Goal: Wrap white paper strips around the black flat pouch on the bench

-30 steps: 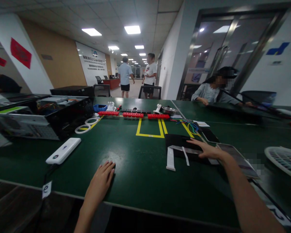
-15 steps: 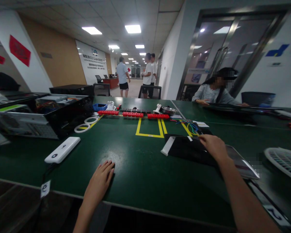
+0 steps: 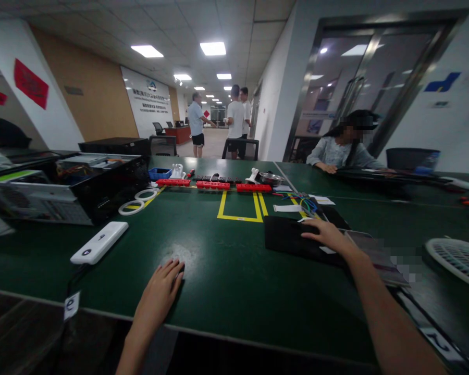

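Observation:
My left hand (image 3: pixel 161 293) lies flat on the green table (image 3: pixel 226 265) near its front edge, fingers stretched out, holding nothing. My right hand (image 3: pixel 328 235) rests palm down on a black mat (image 3: pixel 287 235), fingers spread, over a small white piece at its right end. A white strip (image 3: pixel 287 208) lies on the table just beyond the mat, beside a bundle of coloured wires (image 3: pixel 303 202). A yellow taped rectangle (image 3: pixel 239 207) marks the table behind the mat.
A white power bank (image 3: pixel 99 242) lies at the left, with an open computer case (image 3: pixel 66 188) and two white rings (image 3: pixel 138 202) behind it. Red blocks (image 3: pixel 214 184) line the far side. A white fan grille (image 3: pixel 459 260) sits at the right. One person sits opposite; others stand in the corridor.
The white strips that lay on the black mat are gone from it; one now lies beyond it near the wires. My right hand moved forward, then came back flat on the mat. Left hand unmoved.

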The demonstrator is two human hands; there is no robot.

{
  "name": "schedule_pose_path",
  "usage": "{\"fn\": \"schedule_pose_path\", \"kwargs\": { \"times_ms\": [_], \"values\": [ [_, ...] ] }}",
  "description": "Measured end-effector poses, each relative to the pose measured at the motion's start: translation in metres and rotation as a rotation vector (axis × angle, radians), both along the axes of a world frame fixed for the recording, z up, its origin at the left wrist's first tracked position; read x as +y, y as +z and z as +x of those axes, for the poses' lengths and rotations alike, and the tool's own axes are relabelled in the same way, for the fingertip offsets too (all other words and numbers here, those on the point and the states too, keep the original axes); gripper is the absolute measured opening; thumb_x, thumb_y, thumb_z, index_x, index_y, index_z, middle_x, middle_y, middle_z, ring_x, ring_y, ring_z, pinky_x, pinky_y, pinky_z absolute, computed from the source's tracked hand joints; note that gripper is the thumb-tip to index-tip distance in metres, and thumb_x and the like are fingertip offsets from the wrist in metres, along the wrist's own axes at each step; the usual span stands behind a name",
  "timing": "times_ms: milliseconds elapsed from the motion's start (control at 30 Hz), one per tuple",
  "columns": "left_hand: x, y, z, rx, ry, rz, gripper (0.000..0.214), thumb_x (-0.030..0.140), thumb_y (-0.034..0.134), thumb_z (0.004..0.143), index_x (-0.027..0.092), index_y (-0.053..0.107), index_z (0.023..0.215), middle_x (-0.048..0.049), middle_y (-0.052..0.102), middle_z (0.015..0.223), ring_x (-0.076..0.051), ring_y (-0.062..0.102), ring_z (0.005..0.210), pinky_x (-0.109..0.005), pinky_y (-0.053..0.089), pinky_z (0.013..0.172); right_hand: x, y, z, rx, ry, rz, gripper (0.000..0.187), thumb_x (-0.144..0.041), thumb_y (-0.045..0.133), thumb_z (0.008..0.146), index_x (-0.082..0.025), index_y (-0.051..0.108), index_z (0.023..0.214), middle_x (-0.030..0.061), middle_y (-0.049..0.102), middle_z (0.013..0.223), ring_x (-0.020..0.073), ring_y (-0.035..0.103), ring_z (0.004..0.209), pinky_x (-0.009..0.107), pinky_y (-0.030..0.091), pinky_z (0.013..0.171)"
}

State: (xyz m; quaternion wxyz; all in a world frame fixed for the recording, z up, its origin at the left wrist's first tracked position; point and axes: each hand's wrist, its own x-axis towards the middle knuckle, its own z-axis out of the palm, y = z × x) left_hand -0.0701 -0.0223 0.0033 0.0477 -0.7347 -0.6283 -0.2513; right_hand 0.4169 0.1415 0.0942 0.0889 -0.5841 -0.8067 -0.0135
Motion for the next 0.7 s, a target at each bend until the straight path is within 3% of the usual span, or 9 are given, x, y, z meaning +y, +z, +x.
{"fn": "schedule_pose_path", "kwargs": {
  "times_ms": [100, 167, 400, 600, 700],
  "values": [
    [0.001, 0.002, 0.001, 0.056, -0.01, -0.011, 0.035, 0.03, 0.043, 0.092, 0.019, 0.061, 0.119, -0.0089, 0.06, 0.126, -0.026, 0.049, 0.123, -0.047, 0.035, 0.104, 0.003, -0.011, -0.001, -0.022, 0.002, -0.249, 0.078, -0.051, 0.066, 0.065, -0.018, 0.049, 0.133, 0.0135, 0.038, 0.144, 0.033, 0.035, 0.131, 0.043, 0.03, 0.105],
    [0.003, 0.005, 0.002, 0.095, -0.014, -0.036, 0.033, 0.028, 0.046, 0.09, 0.02, 0.062, 0.119, -0.0084, 0.061, 0.126, -0.028, 0.049, 0.122, -0.049, 0.036, 0.103, 0.002, -0.015, -0.006, -0.041, -0.032, -0.333, 0.09, -0.054, 0.067, 0.062, -0.017, 0.039, 0.14, 0.0148, 0.025, 0.15, 0.0349, 0.025, 0.135, 0.045, 0.025, 0.107],
    [0.006, 0.019, 0.02, 0.099, -0.095, -0.125, 0.033, 0.026, 0.047, 0.091, 0.022, 0.061, 0.12, -0.0087, 0.061, 0.126, -0.027, 0.053, 0.119, -0.05, 0.037, 0.101, -0.012, -0.01, -0.046, -0.06, -0.046, -0.42, 0.093, -0.062, 0.057, 0.07, -0.021, 0.022, 0.146, 0.0138, 0.005, 0.154, 0.0367, 0.006, 0.139, 0.056, 0.015, 0.108],
    [0.005, 0.027, 0.05, 0.046, -0.244, -0.113, 0.034, 0.026, 0.047, 0.091, 0.024, 0.057, 0.123, -0.0065, 0.059, 0.128, -0.023, 0.052, 0.12, -0.045, 0.038, 0.102, -0.04, -0.003, -0.101, -0.037, 0.104, -0.482, 0.092, -0.064, 0.057, 0.071, -0.028, 0.019, 0.146, 0.0072, -0.001, 0.155, 0.0363, -0.002, 0.139, 0.061, 0.013, 0.106],
    [0.004, 0.026, 0.061, 0.038, -0.308, -0.081, 0.038, 0.026, 0.048, 0.091, 0.028, 0.052, 0.129, -0.0056, 0.056, 0.131, -0.023, 0.05, 0.122, -0.045, 0.039, 0.102, -0.056, -0.005, -0.129, -0.039, 0.214, -0.433, 0.092, -0.069, 0.053, 0.072, -0.027, 0.02, 0.146, 0.0085, 0.002, 0.155, 0.0377, 0.0, 0.138, 0.064, 0.013, 0.105]
  ]
}}
